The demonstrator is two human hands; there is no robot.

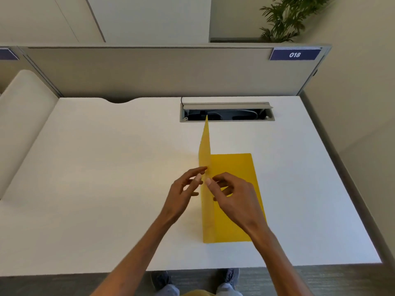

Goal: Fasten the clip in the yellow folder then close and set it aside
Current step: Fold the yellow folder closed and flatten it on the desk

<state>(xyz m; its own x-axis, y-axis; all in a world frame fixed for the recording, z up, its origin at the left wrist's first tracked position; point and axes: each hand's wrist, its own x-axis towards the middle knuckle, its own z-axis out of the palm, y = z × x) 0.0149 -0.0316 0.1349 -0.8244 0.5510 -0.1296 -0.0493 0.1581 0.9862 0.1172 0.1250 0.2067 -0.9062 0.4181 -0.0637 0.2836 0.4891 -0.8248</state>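
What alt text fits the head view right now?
Both hands, left hand and right hand, pinch the upright front cover of a yellow folder lying half open on a white desk. The clip is not visible.

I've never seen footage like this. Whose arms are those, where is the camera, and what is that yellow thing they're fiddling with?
There is no machine here: these are a person's two bare arms, filmed by a wide-angle camera worn on the head and looking down, so you see roughly what the person sees. Shoes show at the bottom edge.

The surface is a white desk with a grey divider wall behind it, which carries a blue sign reading 018. An open cable slot is set into the desk.

The yellow thing is a folder. One cover lies flat on the desk; the other stands nearly upright. The left hand and the right hand meet at that raised cover, fingertips on either side of it, apparently pinching it. Any clip inside the folder cannot be made out.
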